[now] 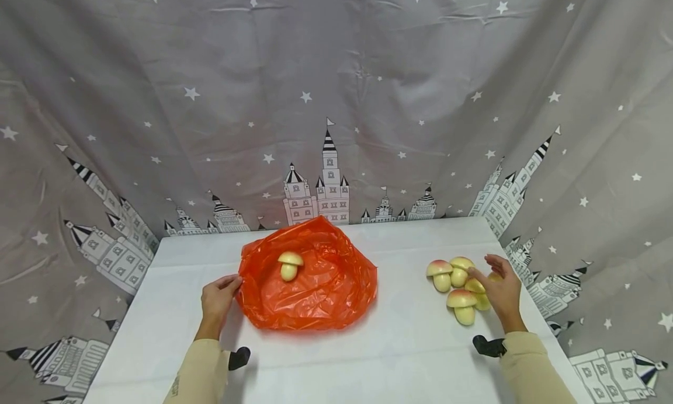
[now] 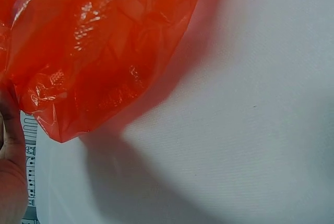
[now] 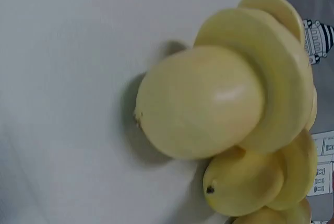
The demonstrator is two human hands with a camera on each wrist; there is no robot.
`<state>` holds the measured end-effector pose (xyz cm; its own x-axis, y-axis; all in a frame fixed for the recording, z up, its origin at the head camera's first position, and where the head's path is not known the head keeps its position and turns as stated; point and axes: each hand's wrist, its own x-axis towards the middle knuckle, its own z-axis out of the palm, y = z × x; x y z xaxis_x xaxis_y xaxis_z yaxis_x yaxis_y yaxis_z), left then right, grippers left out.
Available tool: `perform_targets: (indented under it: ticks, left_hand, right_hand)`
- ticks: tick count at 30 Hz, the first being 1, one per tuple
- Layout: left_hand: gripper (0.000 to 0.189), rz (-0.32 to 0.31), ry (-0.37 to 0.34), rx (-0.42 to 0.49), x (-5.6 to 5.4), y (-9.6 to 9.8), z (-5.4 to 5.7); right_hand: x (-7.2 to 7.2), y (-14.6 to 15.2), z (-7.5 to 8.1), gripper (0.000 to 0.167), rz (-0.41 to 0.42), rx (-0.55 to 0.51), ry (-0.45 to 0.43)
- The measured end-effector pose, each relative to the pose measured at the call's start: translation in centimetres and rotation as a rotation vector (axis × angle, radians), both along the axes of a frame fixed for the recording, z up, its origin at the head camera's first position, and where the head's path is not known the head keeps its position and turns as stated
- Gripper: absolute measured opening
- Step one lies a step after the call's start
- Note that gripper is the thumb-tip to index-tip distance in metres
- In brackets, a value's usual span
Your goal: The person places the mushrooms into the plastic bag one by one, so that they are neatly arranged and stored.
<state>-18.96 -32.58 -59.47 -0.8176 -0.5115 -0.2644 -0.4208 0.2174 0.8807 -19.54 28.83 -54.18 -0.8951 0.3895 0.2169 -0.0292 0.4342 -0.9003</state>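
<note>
An orange-red plastic bag (image 1: 310, 305) lies spread wide on the table, its mouth facing up. Inside it is one toy mushroom (image 1: 289, 266), pale yellow. My left hand (image 1: 215, 302) pinches the bag's left rim between thumb and fingers; the left wrist view catches the bag's glossy side (image 2: 115, 41) and only part of the hand (image 2: 11, 166). On the right, my right hand (image 1: 503, 290) hovers over a cluster of several mushrooms (image 1: 464, 310) with thumb and fingers apart. It partly hides the rearmost ones. One mushroom (image 3: 201, 101) fills the middle of the right wrist view.
A white-covered table (image 1: 405, 345) carries everything. Behind it and along both sides hangs a grey curtain (image 1: 363, 100) printed with castles and stars. Black wrist mounts (image 1: 239, 358) stick out from both sleeves.
</note>
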Motion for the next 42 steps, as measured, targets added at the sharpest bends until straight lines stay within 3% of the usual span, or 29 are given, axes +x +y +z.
perform_targets:
  ticks: [4, 6, 8, 13, 14, 16, 22, 25, 38, 40, 42]
  left_hand:
    - [0.039, -0.011, 0.000, 0.021, 0.4, 0.2, 1.0]
    - [0.038, 0.005, 0.000, -0.004, -0.2, -0.4, -0.4]
    - [0.039, 0.012, -0.009, -0.007, 0.1, 0.0, 0.3]
    - [0.042, -0.008, 0.017, 0.046, 1.4, 1.1, 3.7]
    - [0.042, -0.003, 0.012, 0.056, 1.4, 1.2, 3.7]
    - [0.041, 0.004, 0.006, 0.049, 1.0, 0.8, 3.0]
    - [0.040, 0.015, -0.015, -0.029, -1.3, -0.9, -1.5]
    - [0.040, 0.022, -0.006, -0.018, -1.5, -1.1, -2.3]
    - [0.040, 0.019, -0.013, -0.004, -1.3, -0.8, -2.3]
    - [0.039, 0.018, -0.026, -0.017, -1.1, -0.6, -1.9]
    - [0.041, -0.006, -0.031, -0.003, -0.5, 0.0, -0.6]
  right_hand:
    - [-0.2, 0.7, -0.1, 0.052, -0.060, 0.017, -0.015]
    - [-0.2, 1.0, -0.1, 0.052, -0.084, 0.018, -0.031]
    - [-0.3, 1.3, -0.1, 0.052, -0.111, 0.008, -0.042]
    - [-0.3, 1.8, -0.1, 0.053, -0.150, -0.030, -0.051]
    - [-0.3, 1.9, -0.2, 0.053, -0.150, -0.039, -0.047]
    - [-0.3, 2.2, -0.2, 0.054, -0.148, -0.049, -0.045]
    - [-0.3, 3.1, -0.4, 0.062, -0.123, -0.100, -0.099]
    - [-0.4, 3.5, -0.5, 0.066, -0.090, -0.113, -0.128]
    - [0.2, 5.0, -1.4, 0.052, 0.052, 0.008, -0.314]
    - [0.3, 5.2, -1.4, 0.053, 0.078, 0.008, -0.345]
    - [0.3, 5.4, -1.5, 0.054, 0.100, 0.005, -0.360]
